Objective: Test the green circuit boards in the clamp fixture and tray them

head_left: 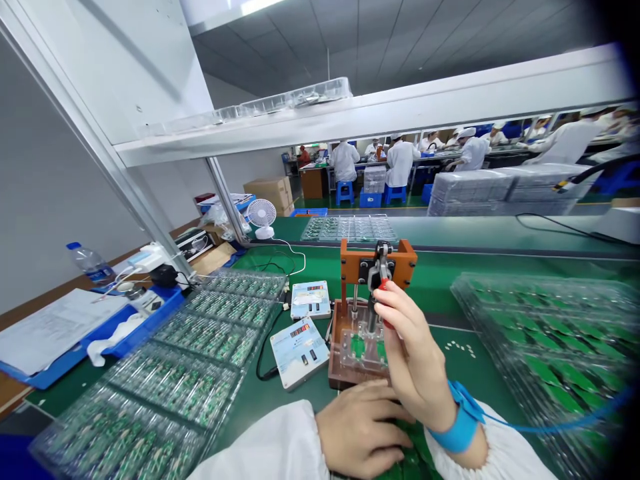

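The right hand (415,353) has a closed grip on the red-tipped lever (383,285), which stands upright at 12 o'clock from the wrist on a small press (379,263) on the bench (430,293) (blue strap (463,417) on that wrist). The left hand (363,427), lower, sits over green circuit boards (413,460); whether it holds one, I cannot tell.

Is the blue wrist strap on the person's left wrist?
No, the blue wrist strap wraps the wrist of the raised right hand.

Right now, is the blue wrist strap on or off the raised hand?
On: the blue wrist strap circles the wrist of the right hand, its cord trailing right.
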Demonstrator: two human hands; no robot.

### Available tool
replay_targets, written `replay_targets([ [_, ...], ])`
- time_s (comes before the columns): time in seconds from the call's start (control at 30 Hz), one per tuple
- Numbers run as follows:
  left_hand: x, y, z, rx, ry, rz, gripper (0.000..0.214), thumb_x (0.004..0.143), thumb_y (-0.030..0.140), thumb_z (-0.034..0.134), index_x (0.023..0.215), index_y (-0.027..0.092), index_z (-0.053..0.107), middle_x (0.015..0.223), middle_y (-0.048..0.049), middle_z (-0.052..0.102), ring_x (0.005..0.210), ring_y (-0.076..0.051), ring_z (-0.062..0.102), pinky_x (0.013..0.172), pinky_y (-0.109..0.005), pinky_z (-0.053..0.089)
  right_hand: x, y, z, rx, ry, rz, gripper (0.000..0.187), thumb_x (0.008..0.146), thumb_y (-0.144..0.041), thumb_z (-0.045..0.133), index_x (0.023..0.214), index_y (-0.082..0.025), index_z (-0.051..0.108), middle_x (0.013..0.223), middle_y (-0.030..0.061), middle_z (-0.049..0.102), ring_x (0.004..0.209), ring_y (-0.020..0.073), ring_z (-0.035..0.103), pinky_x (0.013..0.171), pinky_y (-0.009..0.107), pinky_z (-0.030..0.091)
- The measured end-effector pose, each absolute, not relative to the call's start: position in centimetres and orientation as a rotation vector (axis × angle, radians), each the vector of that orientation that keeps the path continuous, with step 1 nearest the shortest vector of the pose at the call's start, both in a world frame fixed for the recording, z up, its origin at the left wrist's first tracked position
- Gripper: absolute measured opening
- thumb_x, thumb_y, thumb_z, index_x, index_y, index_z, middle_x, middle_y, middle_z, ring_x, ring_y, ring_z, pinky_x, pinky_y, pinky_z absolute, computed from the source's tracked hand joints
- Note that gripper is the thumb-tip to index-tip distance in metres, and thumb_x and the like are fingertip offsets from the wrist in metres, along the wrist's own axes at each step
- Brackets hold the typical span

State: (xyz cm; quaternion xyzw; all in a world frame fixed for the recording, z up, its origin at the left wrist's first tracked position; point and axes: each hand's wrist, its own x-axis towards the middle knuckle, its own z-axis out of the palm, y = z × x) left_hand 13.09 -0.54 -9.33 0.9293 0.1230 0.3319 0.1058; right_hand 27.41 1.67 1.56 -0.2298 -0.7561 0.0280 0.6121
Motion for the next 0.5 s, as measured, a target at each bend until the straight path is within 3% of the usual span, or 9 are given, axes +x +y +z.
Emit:
replay_targets([
  [0.2, 13.0, -0.6, -8.9, 2.585, 0.376, 0.963, 0.029, 0.101, 0.037, 0.053, 0.096, 0.018, 0.074, 0.113, -0.0081, 0.076, 0.118, -0.020, 0.068, 0.108, -0.032, 0.052, 27.1, 1.6, 1.1, -0.536, -1.687, 0.088, 0.071, 0.096, 0.008, 0.042, 0.157, -0.028, 0.042, 0.158, -0.0005, 0.048, 0.151, 0.0231, 0.038, 0.126, 0.041, 0.039],
  [0.3, 11.6, -0.6, -7.1, 2.333, 0.384, 1.111, 0.039, 0.101, 0.051, 0.053, 0.094, 0.018, 0.071, 0.103, -0.0100, 0.078, 0.093, -0.018, 0.075, 0.084, -0.026, 0.060, 27.9, 1.4, 1.6, -0.519, -1.701, 0.114, 0.069, 0.097, 0.009, 0.040, 0.154, -0.027, 0.047, 0.157, -0.0023, 0.050, 0.148, 0.0214, 0.042, 0.125, 0.038, 0.041],
  [0.4, 8.6, 0.6, -4.5, 2.277, 0.525, 1.247, 0.038, 0.098, 0.052, 0.057, 0.085, 0.017, 0.066, 0.080, -0.0072, 0.075, 0.066, -0.015, 0.070, 0.062, -0.025, 0.054, 28.4, 1.4, 2.0, -0.501, -1.703, 0.171, 0.065, 0.098, 0.008, 0.040, 0.152, -0.028, 0.051, 0.153, -0.0024, 0.054, 0.145, 0.0219, 0.047, 0.124, 0.040, 0.042],
  [0.47, 6.2, 2.5, -3.1, 2.346, 0.836, 1.228, 0.032, 0.098, 0.044, 0.059, 0.081, 0.018, 0.065, 0.077, -0.0057, 0.072, 0.069, -0.016, 0.068, 0.067, -0.027, 0.055, 28.4, 1.4, 2.0, -0.492, -1.689, 0.187, 0.065, 0.098, 0.007, 0.041, 0.151, -0.028, 0.051, 0.152, -0.0025, 0.055, 0.145, 0.0222, 0.048, 0.124, 0.040, 0.043],
  [0.5, 5.0, 3.7, -2.6, 2.363, 1.043, 1.128, 0.027, 0.098, 0.042, 0.061, 0.086, 0.018, 0.067, 0.085, -0.0067, 0.074, 0.077, -0.018, 0.070, 0.074, -0.029, 0.057, 28.3, 1.4, 2.0, -0.491, -1.681, 0.191, 0.065, 0.098, 0.007, 0.042, 0.151, -0.028, 0.051, 0.153, -0.0027, 0.055, 0.145, 0.0223, 0.047, 0.124, 0.040, 0.043],
])
